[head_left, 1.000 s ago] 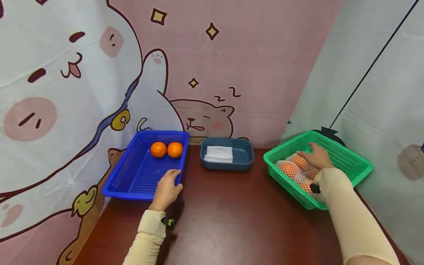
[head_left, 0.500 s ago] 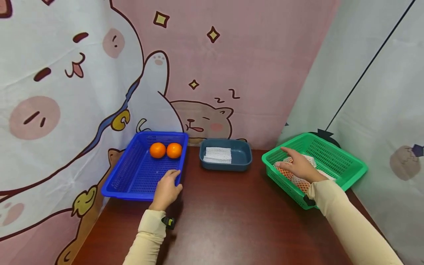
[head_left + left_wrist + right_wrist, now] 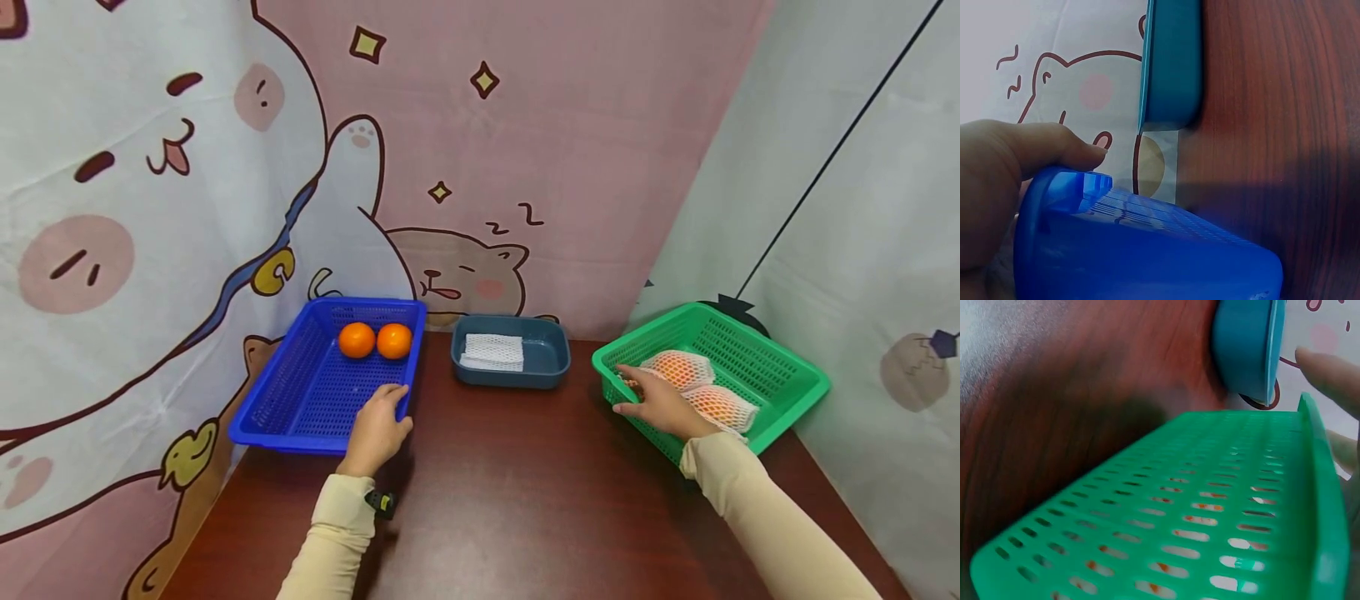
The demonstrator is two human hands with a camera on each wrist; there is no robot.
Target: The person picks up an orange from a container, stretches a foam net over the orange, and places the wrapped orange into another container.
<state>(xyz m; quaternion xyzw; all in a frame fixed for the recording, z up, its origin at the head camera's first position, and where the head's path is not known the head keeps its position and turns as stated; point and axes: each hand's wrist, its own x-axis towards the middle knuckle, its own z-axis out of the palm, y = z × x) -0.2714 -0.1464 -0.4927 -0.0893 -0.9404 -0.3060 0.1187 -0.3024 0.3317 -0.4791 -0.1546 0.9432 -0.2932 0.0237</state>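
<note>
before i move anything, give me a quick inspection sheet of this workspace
surface: glossy reddish-brown table
things: blue basket with two oranges; green basket with netted fruit, full count hidden; tray between them holding folded white netting
clutter: nothing seen
hands: left hand grips the blue basket's rim; right hand is at the green basket's near rim, grip unclear
cables: nothing seen
surroundings: cartoon-printed cloth behind the table

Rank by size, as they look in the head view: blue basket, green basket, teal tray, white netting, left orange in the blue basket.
1. Blue basket and green basket: too alike to rank, both partly covered
2. Teal tray
3. White netting
4. Left orange
</note>
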